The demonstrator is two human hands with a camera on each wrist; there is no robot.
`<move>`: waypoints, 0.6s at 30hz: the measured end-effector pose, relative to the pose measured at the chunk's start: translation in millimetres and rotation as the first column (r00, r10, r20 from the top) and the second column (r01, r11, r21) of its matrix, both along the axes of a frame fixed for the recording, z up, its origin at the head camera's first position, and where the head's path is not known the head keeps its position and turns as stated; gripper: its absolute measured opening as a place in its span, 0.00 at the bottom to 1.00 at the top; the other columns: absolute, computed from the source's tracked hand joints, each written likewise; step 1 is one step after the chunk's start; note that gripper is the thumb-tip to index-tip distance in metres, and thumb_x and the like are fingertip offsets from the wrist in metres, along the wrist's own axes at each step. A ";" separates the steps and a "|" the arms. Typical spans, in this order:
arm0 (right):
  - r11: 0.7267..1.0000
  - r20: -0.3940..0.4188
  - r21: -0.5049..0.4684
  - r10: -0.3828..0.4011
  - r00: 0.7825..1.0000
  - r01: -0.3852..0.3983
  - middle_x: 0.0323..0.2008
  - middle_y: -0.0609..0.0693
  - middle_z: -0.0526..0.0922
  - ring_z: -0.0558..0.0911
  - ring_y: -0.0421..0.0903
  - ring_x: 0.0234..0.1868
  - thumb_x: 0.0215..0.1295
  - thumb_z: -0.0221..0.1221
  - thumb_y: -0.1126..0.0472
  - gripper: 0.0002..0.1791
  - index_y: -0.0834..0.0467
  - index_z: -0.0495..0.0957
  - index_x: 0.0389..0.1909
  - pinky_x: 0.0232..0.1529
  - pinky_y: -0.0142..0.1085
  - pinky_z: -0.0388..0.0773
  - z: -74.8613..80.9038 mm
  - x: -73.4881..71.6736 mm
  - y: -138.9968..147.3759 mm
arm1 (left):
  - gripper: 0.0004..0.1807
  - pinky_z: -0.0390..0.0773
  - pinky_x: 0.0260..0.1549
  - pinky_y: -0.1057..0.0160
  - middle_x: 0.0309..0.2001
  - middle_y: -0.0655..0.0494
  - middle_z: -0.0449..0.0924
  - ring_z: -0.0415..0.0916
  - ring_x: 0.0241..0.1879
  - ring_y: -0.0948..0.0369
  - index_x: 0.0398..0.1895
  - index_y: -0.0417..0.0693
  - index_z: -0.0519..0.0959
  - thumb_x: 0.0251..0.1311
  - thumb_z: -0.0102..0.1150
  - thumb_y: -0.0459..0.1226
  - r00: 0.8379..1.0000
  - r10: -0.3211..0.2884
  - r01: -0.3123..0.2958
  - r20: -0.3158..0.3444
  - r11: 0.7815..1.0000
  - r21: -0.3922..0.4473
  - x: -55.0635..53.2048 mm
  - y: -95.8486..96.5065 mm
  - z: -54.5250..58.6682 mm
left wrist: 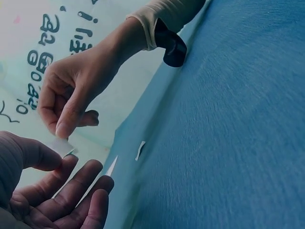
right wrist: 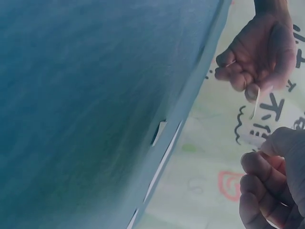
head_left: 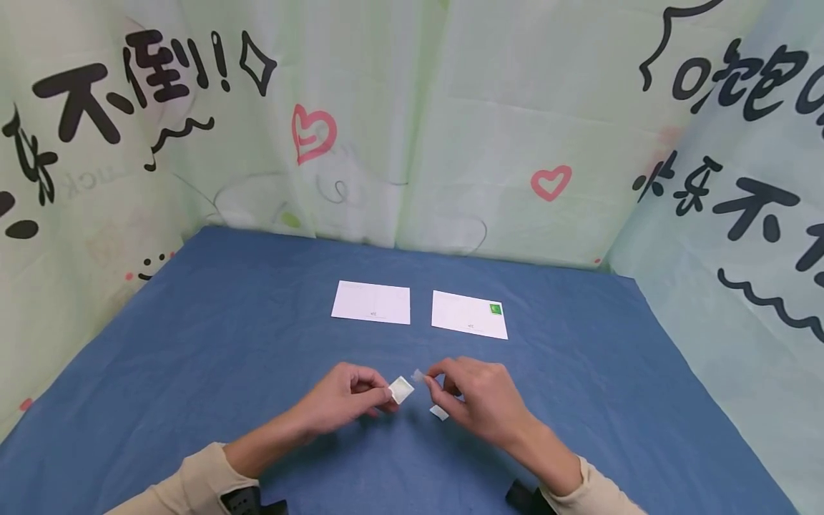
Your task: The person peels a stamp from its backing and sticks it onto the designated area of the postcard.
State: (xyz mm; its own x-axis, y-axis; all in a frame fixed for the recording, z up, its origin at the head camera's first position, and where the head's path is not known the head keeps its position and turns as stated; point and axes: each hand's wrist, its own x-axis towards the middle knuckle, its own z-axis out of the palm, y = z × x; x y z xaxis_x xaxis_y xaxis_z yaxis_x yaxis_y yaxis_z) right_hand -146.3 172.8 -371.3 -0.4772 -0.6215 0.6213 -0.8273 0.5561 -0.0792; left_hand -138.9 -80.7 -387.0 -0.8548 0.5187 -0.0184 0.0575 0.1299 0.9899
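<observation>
Left hand (head_left: 350, 400) pinching a small white square (head_left: 402, 389), right hand (head_left: 476, 400) pinching a clear strip (head_left: 418, 375), paper scrap (head_left: 439, 413) on blue desk (head_left: 193, 357), two cards (head_left: 371, 302) beyond.

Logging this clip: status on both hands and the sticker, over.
Left hand pinches a small white square. Right hand pinches a clear strip. A white scrap lies on the blue cloth. Nothing in the way.
</observation>
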 end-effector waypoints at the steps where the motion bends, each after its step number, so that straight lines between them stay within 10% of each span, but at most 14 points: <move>1: 1.000 0.006 -0.001 -0.004 1.000 0.004 0.19 0.39 0.76 0.69 0.31 0.18 0.58 0.70 0.65 0.07 0.53 0.82 0.35 0.20 0.19 0.61 -0.2 -0.2 1.2 | 0.11 0.83 0.40 0.60 0.38 0.43 0.89 0.87 0.42 0.53 0.39 0.35 0.85 0.70 0.60 0.35 1.000 0.002 -0.002 0.000 1.000 0.000 -0.2 -0.9 -0.4; 8: 0.999 0.001 0.011 0.045 0.999 -0.045 0.20 0.39 0.77 0.72 0.32 0.19 0.71 0.62 0.57 0.04 0.52 0.82 0.36 0.21 0.19 0.63 -0.3 1.7 0.8 | 0.11 0.83 0.40 0.60 0.38 0.44 0.89 0.87 0.42 0.53 0.41 0.34 0.85 0.71 0.60 0.36 0.999 0.000 0.000 0.034 1.000 0.012 -0.3 -2.6 -0.8; 18: 0.978 0.008 0.074 0.196 0.981 -0.196 0.20 0.40 0.78 0.72 0.31 0.21 0.63 0.68 0.61 0.06 0.52 0.83 0.39 0.24 0.17 0.64 3.5 12.6 -9.0 | 0.14 0.84 0.39 0.62 0.37 0.44 0.89 0.87 0.39 0.58 0.41 0.31 0.85 0.69 0.59 0.37 0.986 -0.053 0.039 0.160 0.995 0.090 4.0 2.8 1.3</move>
